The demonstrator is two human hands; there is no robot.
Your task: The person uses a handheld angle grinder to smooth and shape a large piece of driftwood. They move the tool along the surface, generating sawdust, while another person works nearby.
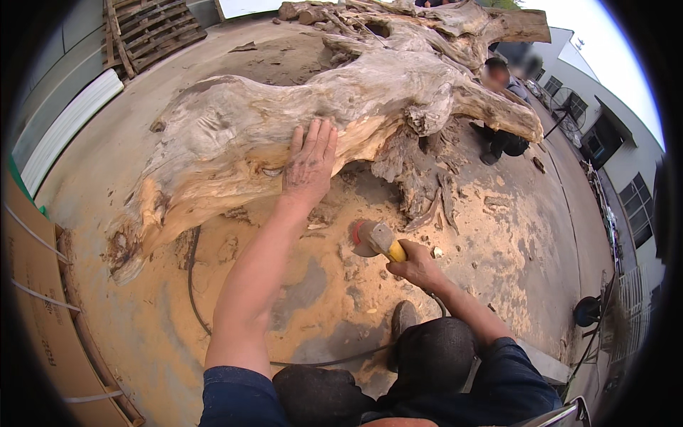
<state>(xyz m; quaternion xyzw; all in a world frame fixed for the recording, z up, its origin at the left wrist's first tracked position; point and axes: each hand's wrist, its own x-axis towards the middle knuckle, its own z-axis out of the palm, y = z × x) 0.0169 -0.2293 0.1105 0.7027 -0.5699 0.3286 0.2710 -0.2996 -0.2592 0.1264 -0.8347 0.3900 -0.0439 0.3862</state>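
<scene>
Left hand [311, 158] flat on log [377, 89], fingers straight, empty; right hand [416, 269] grips grinder [380, 240]; likely touch-check; grinding needs left clear.

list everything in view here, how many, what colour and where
driftwood trunk: one, grey-tan, across the upper middle
grinder: one, yellow and grey, below the trunk
floor: one, grey, underneath
sawdust: uncountable, tan, over the floor
cord: one, black, along the floor
pallet: at least one, brown, upper left
carton: at least one, brown, left edge
other person: one clearly visible, greyish top, behind the trunk
building: one, white, right
legs: two, black trousers, bottom
left hand: one, bare, flat on the trunk
right hand: one, bare, gripping the grinder
</scene>
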